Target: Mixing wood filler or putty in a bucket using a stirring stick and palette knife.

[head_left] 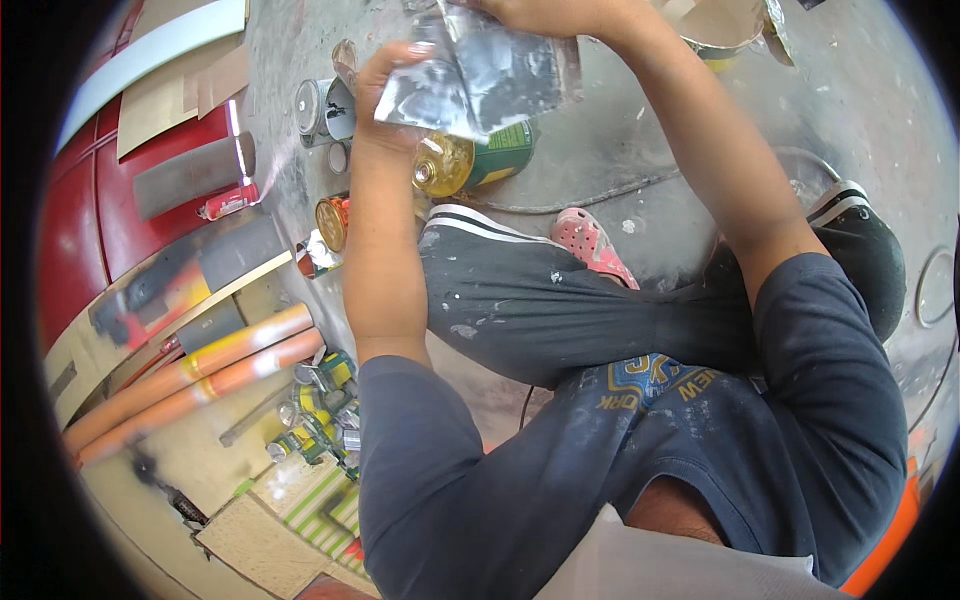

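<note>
A shiny, silvery flat piece (515, 80), smeared grey and white and parted by a crease or seam, is held up at the top of the head view. I cannot tell whether it is metal or plastic. My left hand (392, 95) grips its left side, with the thumb along the edge. At its upper edge is my right hand (570, 14), closed on it and partly cut off by the picture's rim. Just below the piece lies a yellow can with a green label (500, 155). An open grey tin (322, 110) stands left of my left wrist.
A large open container (722, 25) stands at the top right. A hose (620, 188) crosses the floor near my pink clog (590, 240). To the left are orange tubes (215, 375), a pile of spray cans (320, 410), a red spray can (230, 202) and boards (160, 110).
</note>
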